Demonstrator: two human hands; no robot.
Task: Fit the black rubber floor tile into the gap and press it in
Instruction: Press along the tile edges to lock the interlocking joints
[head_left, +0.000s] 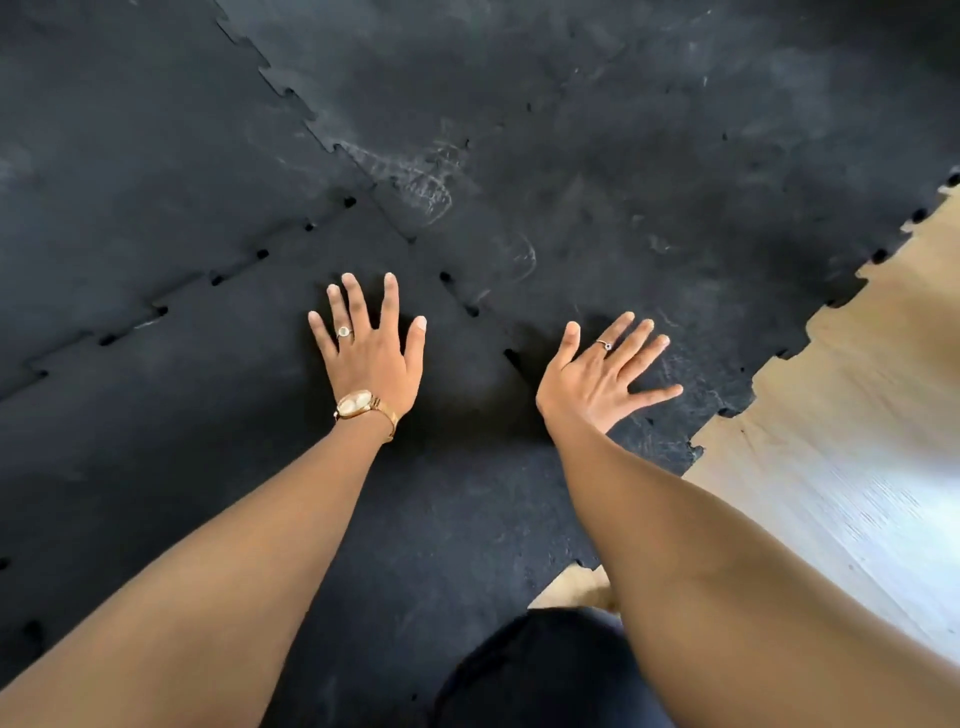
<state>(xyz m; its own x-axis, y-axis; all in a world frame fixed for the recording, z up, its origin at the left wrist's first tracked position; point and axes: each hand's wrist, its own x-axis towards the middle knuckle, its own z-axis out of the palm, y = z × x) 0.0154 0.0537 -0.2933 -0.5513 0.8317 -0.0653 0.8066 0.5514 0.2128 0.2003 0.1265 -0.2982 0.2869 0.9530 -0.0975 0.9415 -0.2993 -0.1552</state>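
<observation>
The black rubber floor tile (249, 415) lies among the other black tiles, its toothed edges meeting neighbours. The left hand (371, 353) presses flat on it, fingers spread (grip released). The right hand (597, 376), also open, rests across the seam, near the mat's edge by the wooden floor (857, 415).

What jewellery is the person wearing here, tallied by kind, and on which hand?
Rings: 2, one on the left hand at, one on the right hand at
Gold watch: 1, left wrist
Total: 3
</observation>
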